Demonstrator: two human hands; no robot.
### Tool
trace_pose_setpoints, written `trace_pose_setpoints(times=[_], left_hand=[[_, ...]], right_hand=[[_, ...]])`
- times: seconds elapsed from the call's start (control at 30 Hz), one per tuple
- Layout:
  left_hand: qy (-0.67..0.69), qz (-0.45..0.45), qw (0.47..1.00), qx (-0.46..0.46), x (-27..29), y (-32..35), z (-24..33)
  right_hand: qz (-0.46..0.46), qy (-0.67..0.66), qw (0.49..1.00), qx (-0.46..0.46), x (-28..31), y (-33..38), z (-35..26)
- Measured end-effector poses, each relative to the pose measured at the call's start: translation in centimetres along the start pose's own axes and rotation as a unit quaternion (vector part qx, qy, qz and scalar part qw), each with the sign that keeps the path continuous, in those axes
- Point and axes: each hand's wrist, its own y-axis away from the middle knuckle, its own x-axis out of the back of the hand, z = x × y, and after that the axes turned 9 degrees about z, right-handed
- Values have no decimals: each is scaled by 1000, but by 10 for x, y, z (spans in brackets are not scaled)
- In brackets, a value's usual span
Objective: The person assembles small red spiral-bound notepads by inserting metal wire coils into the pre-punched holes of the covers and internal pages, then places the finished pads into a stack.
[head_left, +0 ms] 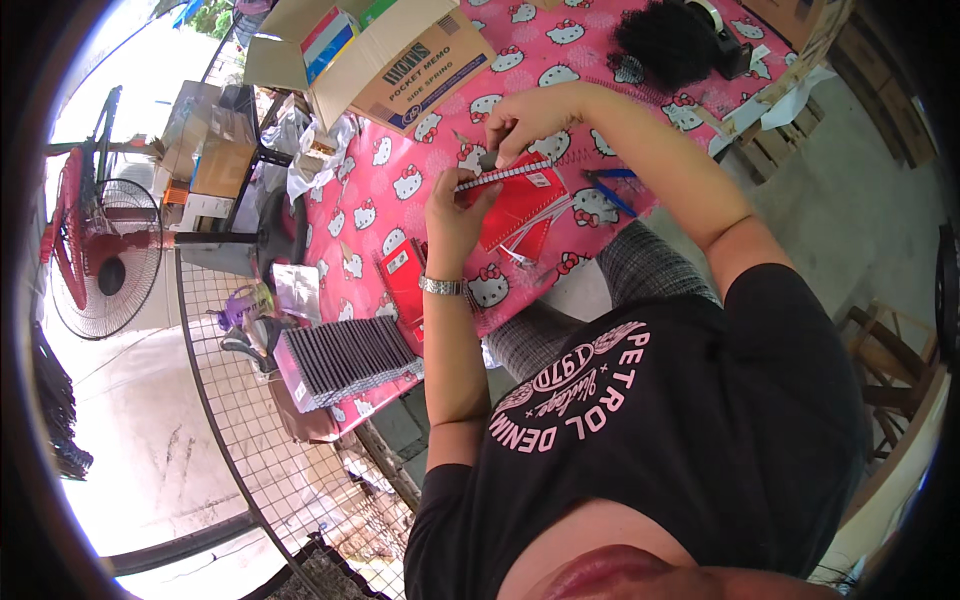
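Note:
My left hand [458,215], with a metal watch on its wrist, pinches the bound edge of a red notebook [522,196]. White punched page edges show along the top of that notebook, and a thin wire coil [574,158] sticks out past its right end. Over the same edge, my right hand [532,122] has its fingers closed round a small grey thing [488,160] whose kind I cannot make out. Loose red-covered notebooks [528,240] lie under and beside the held one. Blue-handled pliers [612,190] rest just to the right.
A stack of spiral notebooks [345,360] and more red notebooks [400,285] sit at the left. Beyond my hands stand an open cardboard box [425,75], a heap of black coils [660,48] and a tape dispenser [733,55]. A red fan [105,240] is far left.

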Motion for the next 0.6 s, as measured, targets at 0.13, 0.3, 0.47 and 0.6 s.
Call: trace_pose_setpoints(times=[0.13, 0.3, 0.47, 0.6], left_hand=[[44, 6, 997, 65, -1, 0, -3], [99, 34, 992, 69, -3, -1, 1], [243, 104, 959, 100, -9, 11, 2], [197, 104, 967, 125, -14, 20, -8]], right_hand=[[21, 50, 998, -12, 9, 0, 13], [258, 547, 781, -155, 49, 6, 78], [428, 591, 684, 9, 13, 70, 184], [408, 601, 687, -22, -51, 129, 198]])
